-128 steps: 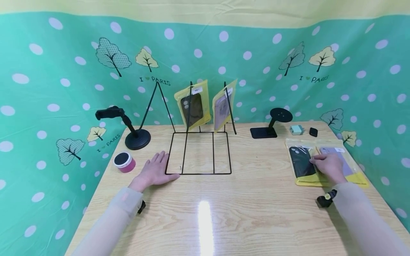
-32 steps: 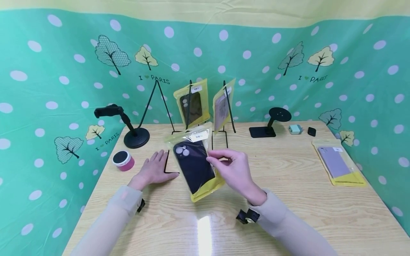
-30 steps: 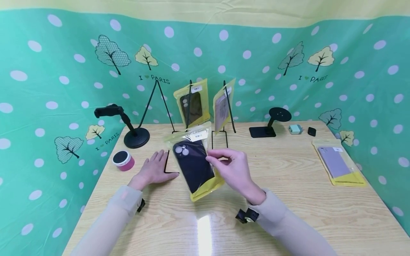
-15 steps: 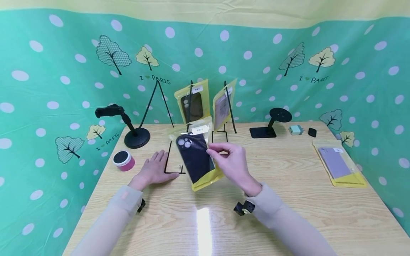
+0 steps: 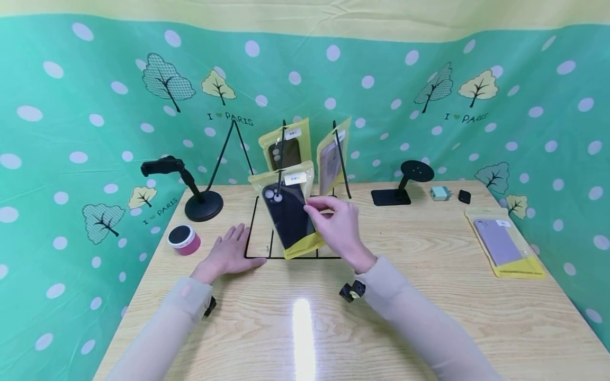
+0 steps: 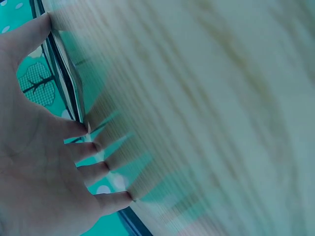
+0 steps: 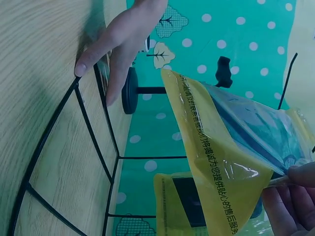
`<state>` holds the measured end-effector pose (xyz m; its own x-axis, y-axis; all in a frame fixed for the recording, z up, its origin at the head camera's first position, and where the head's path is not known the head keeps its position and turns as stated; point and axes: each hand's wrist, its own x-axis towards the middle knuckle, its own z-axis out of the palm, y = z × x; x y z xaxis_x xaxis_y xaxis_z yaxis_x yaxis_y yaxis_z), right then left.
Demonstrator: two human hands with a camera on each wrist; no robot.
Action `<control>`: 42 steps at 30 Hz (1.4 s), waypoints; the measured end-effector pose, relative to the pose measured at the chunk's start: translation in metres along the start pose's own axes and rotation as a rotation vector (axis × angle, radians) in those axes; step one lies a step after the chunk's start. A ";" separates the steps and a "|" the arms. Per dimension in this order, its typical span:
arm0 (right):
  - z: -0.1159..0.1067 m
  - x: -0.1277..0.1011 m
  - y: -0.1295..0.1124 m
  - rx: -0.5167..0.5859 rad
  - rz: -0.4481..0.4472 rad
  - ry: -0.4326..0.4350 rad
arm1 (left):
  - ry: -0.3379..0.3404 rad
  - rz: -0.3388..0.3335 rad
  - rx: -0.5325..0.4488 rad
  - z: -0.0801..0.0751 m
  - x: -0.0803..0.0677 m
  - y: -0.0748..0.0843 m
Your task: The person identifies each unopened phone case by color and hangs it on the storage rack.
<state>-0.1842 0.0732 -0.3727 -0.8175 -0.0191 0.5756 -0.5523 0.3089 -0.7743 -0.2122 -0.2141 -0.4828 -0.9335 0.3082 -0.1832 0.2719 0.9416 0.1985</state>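
At the far left of the wooden table (image 5: pixel 429 296), a pink round tin (image 5: pixel 184 240) with a dark top is seen, and behind it a black stand with a round base (image 5: pixel 204 204) is placed. The left hand (image 5: pixel 230 254) is laid flat on the table, fingers straight and slightly spread, nothing being held; its fingertips are set against the front left corner of the black wire rack (image 5: pixel 295 257), though contact is only suggested in the blurred left wrist view.

Above the rack's base, a yellow packet with a dark phone case (image 5: pixel 289 209) is held upright and slightly tilted, its top being brought level with a rack prong. It is pinched at its right edge between the thumb and fingers of the right hand (image 5: pixel 337 224). Behind it, two more yellow packets (image 5: pixel 305 151) are hung on the rack's upright prongs.

Further right, a black stand with a square base (image 5: pixel 402 185) is placed, then a small pale green block (image 5: pixel 439 193) and a small black object (image 5: pixel 464 196). Near the right edge, a yellow packet with a lilac case (image 5: pixel 505 244) is laid flat.
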 end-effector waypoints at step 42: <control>0.013 0.030 0.039 -0.115 -0.009 0.030 | 0.004 0.008 0.023 0.004 0.002 -0.003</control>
<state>-0.2323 0.0724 -0.3890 -0.8066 0.0056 0.5911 -0.5357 0.4161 -0.7348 -0.2141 -0.2157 -0.4874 -0.9323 0.3148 -0.1782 0.2842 0.9422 0.1776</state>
